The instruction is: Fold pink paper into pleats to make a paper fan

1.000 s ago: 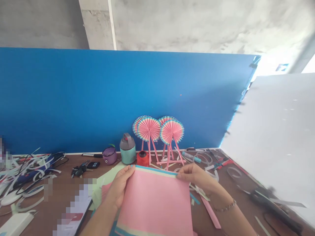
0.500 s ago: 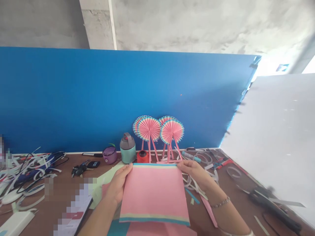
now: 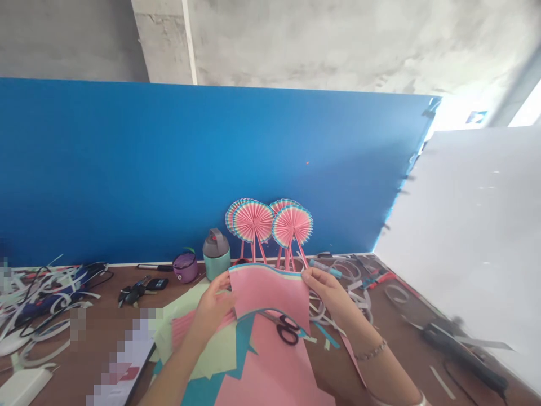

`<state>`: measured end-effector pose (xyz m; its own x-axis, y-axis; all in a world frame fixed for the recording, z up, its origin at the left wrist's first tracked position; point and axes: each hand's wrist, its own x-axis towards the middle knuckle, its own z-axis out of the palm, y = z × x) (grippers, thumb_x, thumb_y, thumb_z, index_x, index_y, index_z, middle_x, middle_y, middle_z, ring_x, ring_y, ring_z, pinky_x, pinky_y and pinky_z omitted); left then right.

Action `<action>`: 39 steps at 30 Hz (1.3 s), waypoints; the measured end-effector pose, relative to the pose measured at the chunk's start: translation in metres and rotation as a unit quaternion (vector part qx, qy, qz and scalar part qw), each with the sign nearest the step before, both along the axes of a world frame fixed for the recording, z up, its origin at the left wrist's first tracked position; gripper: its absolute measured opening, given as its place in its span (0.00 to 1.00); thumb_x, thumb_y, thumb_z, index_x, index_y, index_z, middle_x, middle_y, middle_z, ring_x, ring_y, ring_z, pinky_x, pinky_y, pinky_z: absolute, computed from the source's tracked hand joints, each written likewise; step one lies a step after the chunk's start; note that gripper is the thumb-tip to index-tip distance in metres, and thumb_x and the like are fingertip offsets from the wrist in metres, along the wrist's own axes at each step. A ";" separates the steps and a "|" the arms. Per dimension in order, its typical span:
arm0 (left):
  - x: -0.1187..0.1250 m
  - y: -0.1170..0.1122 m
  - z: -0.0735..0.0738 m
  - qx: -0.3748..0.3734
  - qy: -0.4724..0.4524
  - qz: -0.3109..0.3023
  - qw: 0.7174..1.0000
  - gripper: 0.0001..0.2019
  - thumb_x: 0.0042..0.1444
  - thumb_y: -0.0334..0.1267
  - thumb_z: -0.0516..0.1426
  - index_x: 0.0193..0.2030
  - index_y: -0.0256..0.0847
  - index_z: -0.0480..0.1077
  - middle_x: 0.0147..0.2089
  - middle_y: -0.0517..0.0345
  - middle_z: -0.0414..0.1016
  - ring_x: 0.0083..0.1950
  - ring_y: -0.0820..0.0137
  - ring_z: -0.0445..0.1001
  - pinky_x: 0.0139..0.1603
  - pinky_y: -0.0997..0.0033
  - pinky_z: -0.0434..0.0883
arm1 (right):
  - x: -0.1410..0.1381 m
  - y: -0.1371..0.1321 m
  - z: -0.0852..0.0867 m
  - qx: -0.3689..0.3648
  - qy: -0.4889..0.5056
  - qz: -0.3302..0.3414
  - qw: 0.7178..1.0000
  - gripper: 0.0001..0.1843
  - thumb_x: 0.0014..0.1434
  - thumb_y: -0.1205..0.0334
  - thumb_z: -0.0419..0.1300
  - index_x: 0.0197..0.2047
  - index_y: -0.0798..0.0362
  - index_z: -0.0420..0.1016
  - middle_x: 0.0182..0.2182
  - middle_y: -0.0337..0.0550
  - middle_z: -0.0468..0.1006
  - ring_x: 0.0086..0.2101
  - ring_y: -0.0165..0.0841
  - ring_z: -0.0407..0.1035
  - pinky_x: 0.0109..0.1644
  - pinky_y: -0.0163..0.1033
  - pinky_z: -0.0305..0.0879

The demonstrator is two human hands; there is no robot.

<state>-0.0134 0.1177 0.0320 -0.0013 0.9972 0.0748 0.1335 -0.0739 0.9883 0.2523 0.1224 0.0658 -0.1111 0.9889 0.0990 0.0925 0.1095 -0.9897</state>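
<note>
My left hand (image 3: 213,307) and my right hand (image 3: 329,293) pinch the two upper corners of a pink paper sheet (image 3: 273,293) edged with blue and cream stripes. The sheet is raised off the desk and bows upward between my hands. Below it lie black-handled scissors (image 3: 284,328) on more pink paper (image 3: 270,372), with pale green paper (image 3: 211,352) and teal paper (image 3: 245,344) beside them. Several pink pleated paper fans on sticks (image 3: 270,223) lean against the blue partition behind.
A teal bottle (image 3: 216,255), a purple round container (image 3: 186,267), keys (image 3: 135,292) and a tangle of white paper strips (image 3: 38,287) crowd the brown desk (image 3: 97,327). A blue partition (image 3: 169,169) and a white board (image 3: 473,237) wall it in. A black tool (image 3: 462,347) lies at right.
The pink sheet has been lifted and drawn toward the fans, curling upward, so its lower edge rose and uncovered the scissors and coloured papers beneath. Both hands kept their hold on the top corners.
</note>
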 end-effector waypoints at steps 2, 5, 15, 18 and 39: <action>0.004 -0.008 0.003 0.120 0.125 0.055 0.983 0.31 0.50 0.52 0.59 0.60 0.44 0.61 0.62 0.47 0.63 0.63 0.53 0.59 0.61 0.50 0.58 | -0.004 -0.007 0.005 0.016 -0.041 0.038 0.998 0.20 0.56 0.46 0.56 0.24 0.53 0.62 0.22 0.33 0.59 0.24 0.26 0.53 0.30 0.33 0.54; 0.011 -0.028 0.014 0.269 0.268 0.060 0.923 0.33 0.54 0.49 0.58 0.65 0.47 0.53 0.66 0.49 0.57 0.67 0.53 0.50 0.62 0.49 0.55 | -0.013 -0.022 0.013 0.044 -0.103 0.096 0.989 0.18 0.59 0.48 0.54 0.26 0.53 0.64 0.23 0.34 0.61 0.23 0.26 0.55 0.28 0.33 0.54; 0.020 -0.053 0.035 0.313 0.272 -0.038 0.909 0.08 0.60 0.37 0.52 0.31 0.44 0.69 0.33 0.58 0.73 0.39 0.66 0.69 0.46 0.62 0.65 | -0.034 -0.058 0.027 0.149 -0.184 0.095 0.967 0.12 0.61 0.53 0.54 0.38 0.50 0.74 0.32 0.41 0.75 0.34 0.32 0.66 0.39 0.36 0.63; 0.018 -0.053 0.035 0.272 0.184 0.034 0.944 0.07 0.57 0.40 0.53 0.30 0.43 0.69 0.35 0.56 0.73 0.41 0.64 0.70 0.46 0.63 0.65 | -0.029 -0.051 0.022 0.084 -0.158 0.097 0.979 0.15 0.54 0.55 0.61 0.45 0.50 0.73 0.37 0.43 0.76 0.33 0.33 0.69 0.35 0.35 0.66; 0.012 -0.021 0.028 -0.072 -0.139 0.000 0.988 0.15 0.49 0.49 0.58 0.38 0.41 0.74 0.36 0.57 0.78 0.35 0.68 0.72 0.40 0.71 0.66 | -0.011 -0.008 0.000 -0.052 0.050 0.002 0.997 0.18 0.46 0.47 0.66 0.26 0.54 0.73 0.26 0.42 0.76 0.31 0.38 0.72 0.39 0.42 0.68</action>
